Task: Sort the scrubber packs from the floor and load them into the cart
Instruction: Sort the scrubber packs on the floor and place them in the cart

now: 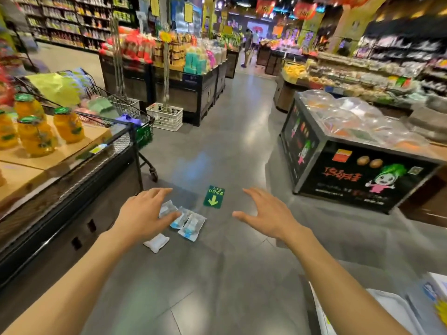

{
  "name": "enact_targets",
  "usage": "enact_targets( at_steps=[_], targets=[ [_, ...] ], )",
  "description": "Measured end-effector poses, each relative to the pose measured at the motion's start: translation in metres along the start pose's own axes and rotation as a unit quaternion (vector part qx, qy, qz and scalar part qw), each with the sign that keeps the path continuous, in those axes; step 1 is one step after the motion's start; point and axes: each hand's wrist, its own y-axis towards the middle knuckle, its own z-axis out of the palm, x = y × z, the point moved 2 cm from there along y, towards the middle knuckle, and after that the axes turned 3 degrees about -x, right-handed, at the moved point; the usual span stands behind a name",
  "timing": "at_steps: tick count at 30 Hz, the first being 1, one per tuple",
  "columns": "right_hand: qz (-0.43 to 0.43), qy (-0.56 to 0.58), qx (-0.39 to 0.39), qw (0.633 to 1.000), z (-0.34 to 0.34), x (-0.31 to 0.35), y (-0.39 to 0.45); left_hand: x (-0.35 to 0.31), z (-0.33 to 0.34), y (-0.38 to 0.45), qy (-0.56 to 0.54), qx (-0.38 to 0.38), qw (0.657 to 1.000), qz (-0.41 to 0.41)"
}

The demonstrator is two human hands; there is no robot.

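Reaching both hands, left (145,213) and right (268,217), empty with fingers spread, toward packs (187,222) on floor (229,146); next grasp, carry to cart (130,117).

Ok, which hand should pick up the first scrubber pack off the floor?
Probably the left hand: it hovers open right over the scrubber packs, with the cart on its side too. The right hand is open but off to the side.
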Motion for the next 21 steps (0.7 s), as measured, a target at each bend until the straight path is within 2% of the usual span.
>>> enact_targets(
  at_steps=[8,21],
  targets=[
    [-0.005,0.004,0.026,1.000,0.028,-0.023,0.156,0.047,0.047,0.116,-0.012,0.030,0.999,-0.043],
    [-0.079,0.059,0.090,0.991,0.094,-0.046,0.432,0.107,0.104,0.309,0.023,0.076,0.988,-0.132]
  ],
)
